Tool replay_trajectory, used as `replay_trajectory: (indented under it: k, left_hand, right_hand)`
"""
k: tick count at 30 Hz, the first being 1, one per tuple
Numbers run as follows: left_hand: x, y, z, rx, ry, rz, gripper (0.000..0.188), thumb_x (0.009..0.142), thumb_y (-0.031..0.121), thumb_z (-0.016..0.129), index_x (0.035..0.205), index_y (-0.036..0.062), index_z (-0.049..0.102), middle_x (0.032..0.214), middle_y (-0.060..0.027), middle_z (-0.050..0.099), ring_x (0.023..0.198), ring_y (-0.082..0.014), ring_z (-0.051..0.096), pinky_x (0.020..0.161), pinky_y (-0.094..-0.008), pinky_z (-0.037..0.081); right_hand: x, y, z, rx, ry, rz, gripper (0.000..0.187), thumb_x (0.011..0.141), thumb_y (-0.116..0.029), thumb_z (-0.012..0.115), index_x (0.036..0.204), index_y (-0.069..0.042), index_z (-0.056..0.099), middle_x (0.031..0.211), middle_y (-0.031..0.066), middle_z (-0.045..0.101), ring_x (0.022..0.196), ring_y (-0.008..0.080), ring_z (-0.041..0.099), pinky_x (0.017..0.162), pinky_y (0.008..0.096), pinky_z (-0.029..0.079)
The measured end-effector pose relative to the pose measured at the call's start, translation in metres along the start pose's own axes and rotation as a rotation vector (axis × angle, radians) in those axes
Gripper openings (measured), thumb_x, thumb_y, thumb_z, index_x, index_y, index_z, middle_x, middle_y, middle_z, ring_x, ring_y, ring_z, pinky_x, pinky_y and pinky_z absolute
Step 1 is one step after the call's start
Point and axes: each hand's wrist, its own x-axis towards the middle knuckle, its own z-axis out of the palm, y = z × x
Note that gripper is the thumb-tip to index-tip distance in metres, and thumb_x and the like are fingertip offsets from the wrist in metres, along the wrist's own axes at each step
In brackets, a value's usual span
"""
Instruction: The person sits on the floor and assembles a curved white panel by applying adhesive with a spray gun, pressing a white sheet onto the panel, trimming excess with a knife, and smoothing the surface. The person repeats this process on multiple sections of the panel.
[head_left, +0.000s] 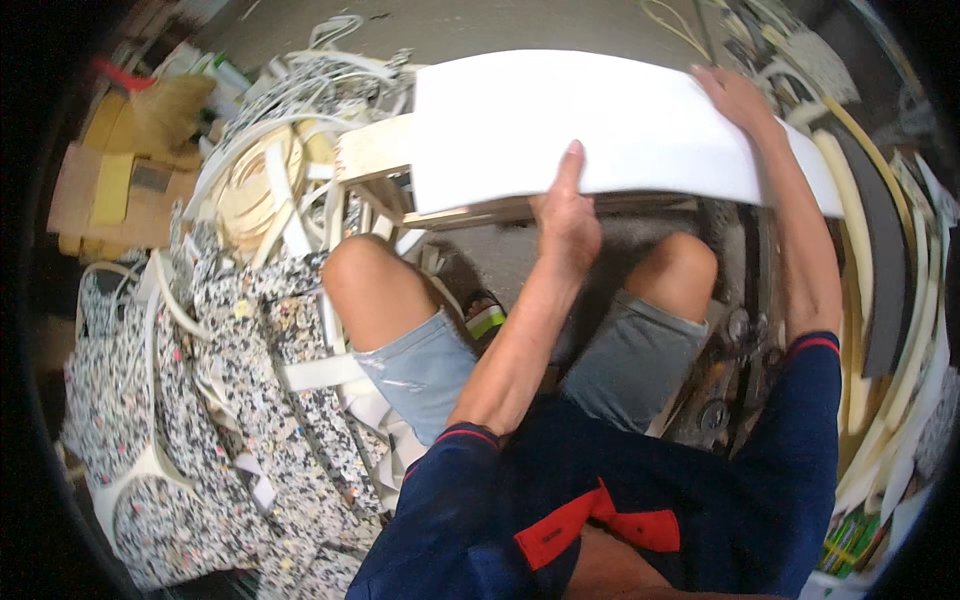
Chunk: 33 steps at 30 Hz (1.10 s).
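A long white foam sheet (500,130) lies across a pale wooden frame (375,150) in front of my knees. The frame's bare end sticks out past the sheet on the left. My left hand (570,222) grips the near edge of the sheet, with its thumb on top and its other fingers hidden underneath. Farther right, my right hand (735,97) is closed over the sheet's far edge, its fingertips partly out of sight. Beyond my right forearm, the sheet's right end bends downward.
Speckled foam slabs (240,350) and white offcuts pile up on my left. A straw broom (170,105) and cardboard (120,195) lie behind them. Curved foam strips, one dark grey (885,270), stand along my right. A sandal (486,318) shows between my knees.
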Motion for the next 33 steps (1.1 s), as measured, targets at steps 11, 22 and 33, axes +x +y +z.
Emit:
replay_trajectory:
  k: [11,22,33]
  left_hand:
    - [0.009,0.043,-0.011,-0.049,-0.169,0.071,0.038,0.097,0.016,0.067,0.123,-0.0075,0.055,0.120,-0.0166,0.062,0.111,-0.0260,0.064,0.098,-0.0426,0.054]
    - [0.007,0.033,-0.049,0.324,0.169,-0.124,0.035,0.097,0.034,0.068,0.122,0.0098,0.061,0.110,-0.0113,0.068,0.092,-0.0240,0.065,0.070,-0.0348,0.053]
    - [0.030,0.057,-0.059,0.307,-0.207,-0.165,0.059,0.093,0.020,0.073,0.142,0.0014,0.047,0.134,-0.0235,0.059,0.121,-0.0409,0.059,0.103,-0.0588,0.049]
  right_hand:
    - [-0.029,0.001,-0.001,-0.037,0.020,0.112,0.089,0.097,-0.074,0.026,0.131,-0.002,0.066,0.132,0.0272,0.062,0.131,0.0408,0.055,0.112,0.0493,0.039]
    - [-0.128,-0.032,0.033,0.009,0.096,-0.100,0.081,0.097,-0.074,0.034,0.152,-0.016,0.044,0.159,0.0179,0.038,0.146,0.0395,0.036,0.119,0.0522,0.031]
    - [-0.492,0.042,0.097,0.344,0.499,0.412,0.033,0.096,-0.035,0.065,0.088,-0.003,0.064,0.081,0.0168,0.067,0.075,0.0299,0.068,0.068,0.0419,0.052]
